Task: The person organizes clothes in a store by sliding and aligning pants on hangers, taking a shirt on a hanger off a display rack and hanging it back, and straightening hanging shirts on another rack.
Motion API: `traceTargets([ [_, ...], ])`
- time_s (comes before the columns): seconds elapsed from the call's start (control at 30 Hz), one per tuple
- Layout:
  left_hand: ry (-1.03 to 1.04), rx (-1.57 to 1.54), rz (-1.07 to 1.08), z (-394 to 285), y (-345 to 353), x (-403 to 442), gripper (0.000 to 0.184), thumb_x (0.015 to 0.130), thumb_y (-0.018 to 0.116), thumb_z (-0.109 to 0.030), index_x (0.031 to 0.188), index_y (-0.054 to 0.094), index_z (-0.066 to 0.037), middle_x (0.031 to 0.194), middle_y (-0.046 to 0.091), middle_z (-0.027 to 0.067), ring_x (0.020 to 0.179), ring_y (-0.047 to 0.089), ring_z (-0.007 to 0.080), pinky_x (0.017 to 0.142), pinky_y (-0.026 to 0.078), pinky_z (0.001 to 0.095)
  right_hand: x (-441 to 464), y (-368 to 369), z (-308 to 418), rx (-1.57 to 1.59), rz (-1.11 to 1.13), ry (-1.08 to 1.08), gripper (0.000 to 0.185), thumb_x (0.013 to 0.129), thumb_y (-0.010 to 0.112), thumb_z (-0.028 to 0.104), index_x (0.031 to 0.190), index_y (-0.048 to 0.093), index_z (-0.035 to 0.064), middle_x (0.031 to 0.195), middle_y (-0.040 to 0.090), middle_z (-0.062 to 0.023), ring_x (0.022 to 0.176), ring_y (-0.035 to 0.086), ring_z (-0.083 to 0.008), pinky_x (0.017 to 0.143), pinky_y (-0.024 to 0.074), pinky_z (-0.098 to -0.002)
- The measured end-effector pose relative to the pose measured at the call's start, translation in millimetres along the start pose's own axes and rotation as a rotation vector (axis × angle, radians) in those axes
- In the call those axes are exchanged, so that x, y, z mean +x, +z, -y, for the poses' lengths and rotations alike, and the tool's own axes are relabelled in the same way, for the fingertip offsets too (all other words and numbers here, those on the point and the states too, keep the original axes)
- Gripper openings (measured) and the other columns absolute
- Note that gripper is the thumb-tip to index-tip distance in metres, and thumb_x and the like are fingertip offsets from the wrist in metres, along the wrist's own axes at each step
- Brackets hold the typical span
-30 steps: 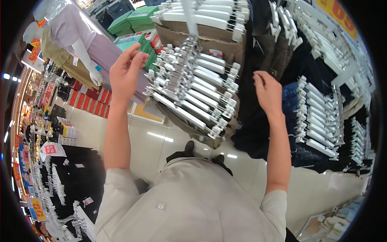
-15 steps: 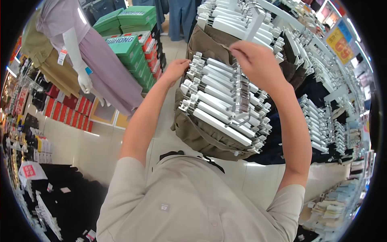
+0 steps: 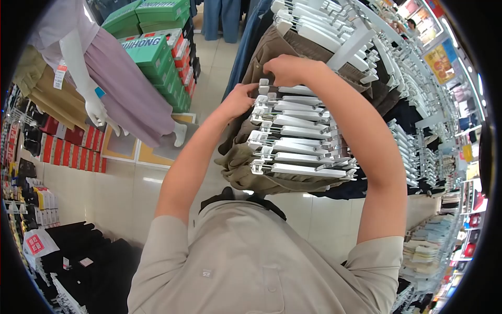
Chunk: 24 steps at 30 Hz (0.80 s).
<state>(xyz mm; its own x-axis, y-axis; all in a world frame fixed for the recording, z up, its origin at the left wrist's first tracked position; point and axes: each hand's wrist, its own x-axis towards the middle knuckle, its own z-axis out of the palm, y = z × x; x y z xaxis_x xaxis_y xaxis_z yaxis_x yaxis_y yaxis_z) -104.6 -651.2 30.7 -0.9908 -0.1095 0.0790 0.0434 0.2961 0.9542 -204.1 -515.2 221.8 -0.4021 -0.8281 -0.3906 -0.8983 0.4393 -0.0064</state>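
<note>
Olive-brown trousers hang from several white clip hangers on a metal rail. My left hand is at the left ends of the hangers, its fingers stretched toward the clips and cloth; whether it grips anything is hidden. Just beyond it, my right hand reaches across from the right, with its fingers bent down at brown trousers behind the nearer hangers. What its fingertips hold, if anything, is too small to make out.
Green shoe boxes are stacked at the upper left, beside a mannequin in a lilac skirt. More racks of hangers stand to the right. Black clothes lie at the lower left. A person is far off at the upper right.
The view has turned, and the hanging trousers now show more side-on. My right hand has moved left, from above the rail to the clip ends, close to my left hand.
</note>
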Motion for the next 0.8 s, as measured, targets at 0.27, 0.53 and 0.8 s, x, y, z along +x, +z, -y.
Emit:
traceTargets([
  [0.27, -0.109, -0.190, -0.008, -18, 4, -9, 0.050, 0.096, 0.069, -0.013, 0.140, 0.056, 0.007, 0.122, 0.070, 0.0117, 0.105, 0.064, 0.0153, 0.094, 0.050, 0.0304, 8, -7, 15, 0.006, 0.105, -0.120, 0.047, 0.089, 0.073, 0.024, 0.129, 0.066, 0.0009, 0.118, 0.073, -0.0208, 0.113, 0.069, -0.0354, 0.098, 0.0539, -0.0430],
  [0.53, -0.043, -0.006, -0.263, 0, 9, 3, 0.064, 0.087, 0.082, -0.034, 0.138, 0.061, -0.001, 0.122, 0.069, 0.0249, 0.106, 0.068, 0.0323, 0.095, 0.051, 0.0385, 32, -2, 4, -0.069, 0.029, -0.048, 0.042, 0.092, 0.069, 0.024, 0.125, 0.068, -0.0017, 0.116, 0.072, -0.0233, 0.112, 0.069, -0.0376, 0.097, 0.0541, -0.0445],
  [0.8, -0.085, -0.356, -0.211, 6, 11, 21, 0.060, 0.089, 0.080, -0.033, 0.135, 0.063, 0.001, 0.123, 0.071, 0.0217, 0.111, 0.068, 0.0270, 0.096, 0.051, 0.0360, 28, 1, 3, 0.017, -0.048, -0.022, 0.043, 0.089, 0.073, 0.022, 0.125, 0.068, -0.0021, 0.115, 0.073, -0.0237, 0.111, 0.069, -0.0396, 0.096, 0.0542, -0.0446],
])
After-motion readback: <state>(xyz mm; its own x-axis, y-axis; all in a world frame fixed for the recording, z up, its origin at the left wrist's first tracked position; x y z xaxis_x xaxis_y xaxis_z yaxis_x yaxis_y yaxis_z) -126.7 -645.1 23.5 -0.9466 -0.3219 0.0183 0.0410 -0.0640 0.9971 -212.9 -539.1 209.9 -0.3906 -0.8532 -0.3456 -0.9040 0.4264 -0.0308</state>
